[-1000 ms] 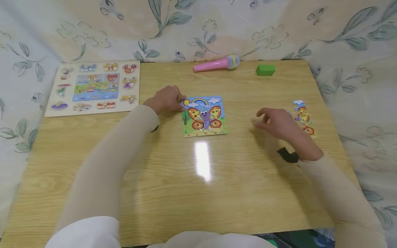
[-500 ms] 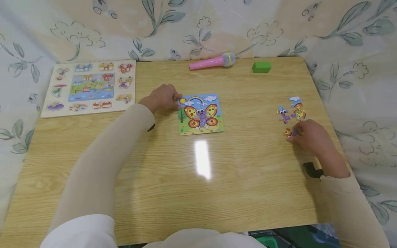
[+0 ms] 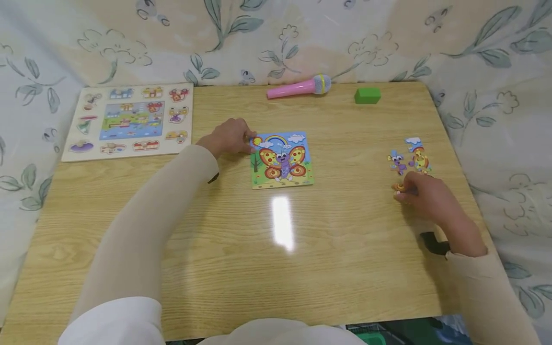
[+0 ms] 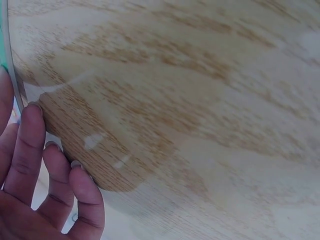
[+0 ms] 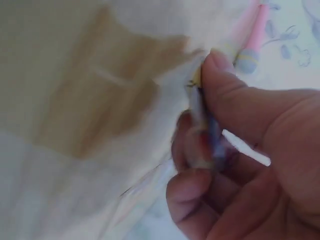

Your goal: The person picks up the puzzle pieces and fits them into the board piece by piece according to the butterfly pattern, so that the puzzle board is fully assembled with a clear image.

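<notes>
A square butterfly puzzle [image 3: 282, 163] lies mid-table in the head view, with a rainbow and sun printed on it. My left hand [image 3: 231, 136] holds its left edge between thumb and fingers; in the left wrist view the fingertips [image 4: 32, 112] meet the board's rim. Over at the right, my right hand [image 3: 429, 196] pinches a small puzzle piece [image 3: 400, 188] with orange on it. That piece [image 5: 202, 132] shows nearly edge-on and blurred in the right wrist view. Just beyond the hand lie a purple-faced piece [image 3: 396, 162] and other colourful pieces [image 3: 420, 160].
At the table's back left lies a wooden peg puzzle board [image 3: 131, 147]. A pink toy microphone [image 3: 293, 89] and a green block [image 3: 367, 96] sit along the back edge, near the floral cloth [image 3: 323, 43].
My right hand has moved right and toward me from beside the loose pieces, uncovering the purple-faced one, and now pinches a piece. The left hand stays on the butterfly puzzle.
</notes>
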### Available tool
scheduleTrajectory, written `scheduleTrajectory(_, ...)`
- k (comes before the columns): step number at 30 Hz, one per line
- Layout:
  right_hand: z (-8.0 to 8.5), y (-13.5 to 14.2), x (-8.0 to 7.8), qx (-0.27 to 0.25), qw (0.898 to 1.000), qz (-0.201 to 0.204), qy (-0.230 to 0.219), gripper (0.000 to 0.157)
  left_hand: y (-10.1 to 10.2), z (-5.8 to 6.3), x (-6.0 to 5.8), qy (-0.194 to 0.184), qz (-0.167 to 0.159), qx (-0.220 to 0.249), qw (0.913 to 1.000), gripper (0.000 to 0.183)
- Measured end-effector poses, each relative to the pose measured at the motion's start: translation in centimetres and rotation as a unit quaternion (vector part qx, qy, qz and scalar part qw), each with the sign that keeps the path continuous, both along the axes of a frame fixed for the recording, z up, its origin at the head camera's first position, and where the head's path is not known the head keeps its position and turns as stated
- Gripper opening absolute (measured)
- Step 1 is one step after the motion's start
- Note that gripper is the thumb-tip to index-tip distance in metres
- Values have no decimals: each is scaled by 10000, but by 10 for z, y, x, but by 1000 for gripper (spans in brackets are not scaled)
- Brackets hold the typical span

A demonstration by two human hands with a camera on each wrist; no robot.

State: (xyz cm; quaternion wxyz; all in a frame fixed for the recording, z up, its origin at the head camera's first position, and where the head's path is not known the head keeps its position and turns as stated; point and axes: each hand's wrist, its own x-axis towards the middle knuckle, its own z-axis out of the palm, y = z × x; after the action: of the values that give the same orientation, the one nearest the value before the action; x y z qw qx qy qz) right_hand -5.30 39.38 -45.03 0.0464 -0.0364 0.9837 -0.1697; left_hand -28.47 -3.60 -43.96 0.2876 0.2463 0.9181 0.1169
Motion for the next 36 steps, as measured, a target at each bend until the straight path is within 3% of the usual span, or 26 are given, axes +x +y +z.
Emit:
scheduleTrajectory(3, 8, -25, -7, -296, 9983, 455, 220, 18, 2, 1, 0, 4, -38, -20, 10000, 58)
scheduleTrajectory(6, 18, -63, -24, -669, 9910, 1115, 309, 19, 3, 1, 0, -22, 25, -40, 10000, 58)
scheduleTrajectory(10, 24, -120, -61, -1354, 9732, 1851, -173, 24, 0, -1, 1, -59, 108, -47, 9999, 59)
scheduleTrajectory(12, 21, -146, -80, -1613, 9649, 2015, -474, 26, 0, -2, 1, -39, 84, -45, 9999, 59)
scheduleTrajectory(15, 13, -177, -102, -1794, 9602, 1956, -874, 24, 0, -2, 2, -14, 17, -48, 10000, 58)
scheduleTrajectory(19, 2, -199, -119, -1760, 9640, 1709, -1024, 18, 4, -1, 2, 45, -42, -27, 10000, 57)
scheduleTrajectory(27, -4, -216, -125, -1291, 9804, 1179, -912, 20, 6, 1, 2, -8, -3, -158, 9999, 57)
scheduleTrajectory(36, -9, -228, -127, -903, 9886, 794, -906, 32, -1, 1, -1, -33, 101, -98, 9999, 58)
